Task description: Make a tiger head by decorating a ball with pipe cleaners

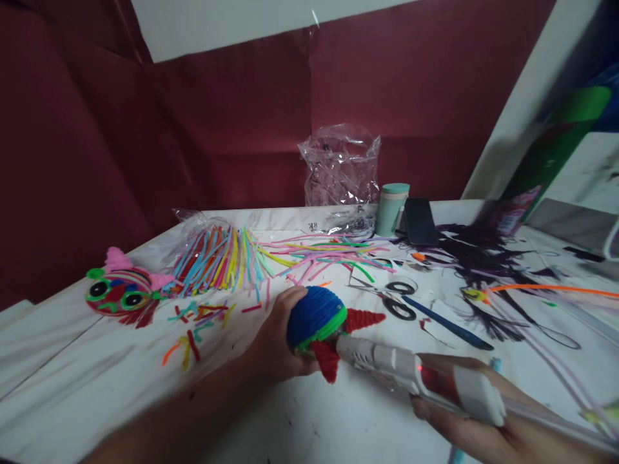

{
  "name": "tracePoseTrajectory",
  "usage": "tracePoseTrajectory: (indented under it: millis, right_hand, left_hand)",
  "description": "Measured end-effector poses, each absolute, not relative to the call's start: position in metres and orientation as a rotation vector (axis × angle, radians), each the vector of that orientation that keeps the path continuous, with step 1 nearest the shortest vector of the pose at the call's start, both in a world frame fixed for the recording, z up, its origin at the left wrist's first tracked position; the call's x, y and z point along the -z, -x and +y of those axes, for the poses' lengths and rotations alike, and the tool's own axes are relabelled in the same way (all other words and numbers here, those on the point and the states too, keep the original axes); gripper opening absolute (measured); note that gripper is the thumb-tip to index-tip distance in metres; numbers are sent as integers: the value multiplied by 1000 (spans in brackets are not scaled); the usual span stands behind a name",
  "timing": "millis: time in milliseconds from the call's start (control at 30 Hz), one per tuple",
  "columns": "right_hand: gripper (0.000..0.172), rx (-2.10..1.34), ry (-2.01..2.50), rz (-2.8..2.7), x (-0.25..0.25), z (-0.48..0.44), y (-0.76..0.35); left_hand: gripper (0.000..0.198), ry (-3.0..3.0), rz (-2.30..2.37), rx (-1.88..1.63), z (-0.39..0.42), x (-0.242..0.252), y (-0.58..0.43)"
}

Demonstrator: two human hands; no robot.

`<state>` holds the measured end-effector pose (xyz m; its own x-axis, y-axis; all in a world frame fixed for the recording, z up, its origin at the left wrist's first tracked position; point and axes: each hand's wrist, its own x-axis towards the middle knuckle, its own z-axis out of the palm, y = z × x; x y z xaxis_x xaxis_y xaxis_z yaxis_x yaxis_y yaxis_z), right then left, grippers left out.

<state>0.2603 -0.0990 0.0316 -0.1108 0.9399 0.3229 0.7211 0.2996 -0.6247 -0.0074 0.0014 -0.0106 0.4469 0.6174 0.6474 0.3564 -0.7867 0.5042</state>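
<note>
I see the left hand clasped round the blue ball, the right hand wrapped around the glue gun beside it.

Dim overall, cool-grey cast; direction of the light hard to tell. Tabletop palest toward the middle, duller along the near edge. Maroon backing sinks nearly to black at far left. Sharp white glints on the crumpled plastic bag (a small red glow, too, on the white glue gun). Soft-edged shadow beside the left forearm. Right hand blurred; ridges on the blue ball fairly legible. Wide-lens stretch at the margins, green packaging smeared at right. Dark purple strands merge, detail lost.
</note>
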Motion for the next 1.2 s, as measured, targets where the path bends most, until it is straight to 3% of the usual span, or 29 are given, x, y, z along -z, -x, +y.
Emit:
tracePoseTrajectory:
  millis: [300,567,1000,1200]
  right_hand:
    - [27,-209,1483,-1970,-37,-89,-273]
    - [21,-364,1416,-2143,-54,-88,-266]
    - [39,-300,1524,-1918,-40,-88,-274]
    - [33,-366,1462,-1987,-44,-89,-271]
  left_hand:
    - [103,-2305,886,-1290,2,12,9]
    - [102,-2192,915,-1293,1,16,10]
    - [107,-2289,908,-1459,3,12,7]
    - [102,-2267,935,-1485,2,13,6]
